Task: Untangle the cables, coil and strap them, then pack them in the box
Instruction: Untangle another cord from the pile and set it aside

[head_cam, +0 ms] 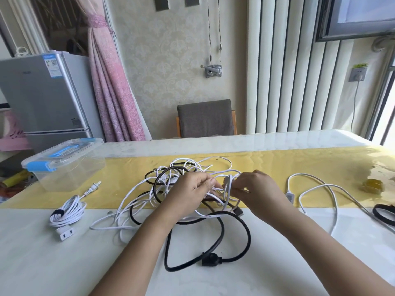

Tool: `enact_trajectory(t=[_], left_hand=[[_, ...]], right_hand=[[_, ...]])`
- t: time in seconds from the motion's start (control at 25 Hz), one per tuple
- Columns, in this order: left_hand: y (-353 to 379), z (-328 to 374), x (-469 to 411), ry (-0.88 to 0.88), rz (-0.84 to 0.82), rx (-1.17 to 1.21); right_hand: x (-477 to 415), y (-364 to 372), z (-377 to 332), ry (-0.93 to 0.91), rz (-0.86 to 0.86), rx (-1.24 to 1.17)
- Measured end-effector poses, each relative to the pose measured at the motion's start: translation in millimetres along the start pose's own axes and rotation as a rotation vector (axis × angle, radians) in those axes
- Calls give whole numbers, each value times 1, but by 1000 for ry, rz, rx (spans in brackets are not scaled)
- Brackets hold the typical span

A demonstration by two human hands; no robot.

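Note:
A tangle of white and black cables [171, 184] lies mid-table. My left hand [190, 189] pinches a white strand at the top of the tangle. My right hand [254, 189] grips white loops just to its right; the two hands are nearly touching. A thick black cable [235, 223] with a black plug [210, 260] loops toward me. A coiled, strapped white cable [67, 212] with plug lies at the left. The clear plastic box [70, 171] with blue latches stands closed at the far left.
A loose white cable with an inline switch [320, 186] spreads out at the right. A black strap or coil [383, 212] sits at the right edge, a yellow tape roll [373, 184] beyond it. A yellow runner [277, 165] crosses the white table; a grey chair [205, 118] stands behind.

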State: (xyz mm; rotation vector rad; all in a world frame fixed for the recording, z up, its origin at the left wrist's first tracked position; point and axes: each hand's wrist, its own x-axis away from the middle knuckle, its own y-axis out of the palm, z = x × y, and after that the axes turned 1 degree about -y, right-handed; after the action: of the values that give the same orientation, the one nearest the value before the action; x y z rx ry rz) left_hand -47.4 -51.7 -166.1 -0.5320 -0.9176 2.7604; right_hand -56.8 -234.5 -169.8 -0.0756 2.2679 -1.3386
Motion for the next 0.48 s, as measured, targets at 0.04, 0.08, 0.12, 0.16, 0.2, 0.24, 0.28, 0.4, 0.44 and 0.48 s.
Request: enact_trajectory(t=[0.04, 0.08, 0.12, 0.16, 0.2, 0.24, 0.28, 0.4, 0.44, 0.48], left_hand=[[1, 1, 0, -12, -22, 65], [2, 2, 1, -26, -43, 133], [2, 4, 2, -32, -61, 183], [3, 5, 3, -26, -71, 214], [3, 6, 3, -13, -74, 230], [3, 8, 3, 1, -76, 241], [3, 9, 4, 9, -70, 238], [4, 11, 5, 22, -29, 144], [5, 11, 6, 20, -27, 103], [6, 11, 7, 19, -32, 75]], right_hand=[[0, -2, 0, 11, -1, -9], [1, -4, 0, 28, -4, -50], [1, -6, 0, 47, -12, -108], [1, -7, 0, 56, -17, -174], [0, -8, 0, 65, -23, -245], [0, -8, 0, 77, -33, -326], [-1, -9, -1, 91, -52, -408], [-1, -13, -2, 112, -119, -554], [-1, -15, -1, 104, -124, -557], [-2, -16, 0, 91, -121, -555]])
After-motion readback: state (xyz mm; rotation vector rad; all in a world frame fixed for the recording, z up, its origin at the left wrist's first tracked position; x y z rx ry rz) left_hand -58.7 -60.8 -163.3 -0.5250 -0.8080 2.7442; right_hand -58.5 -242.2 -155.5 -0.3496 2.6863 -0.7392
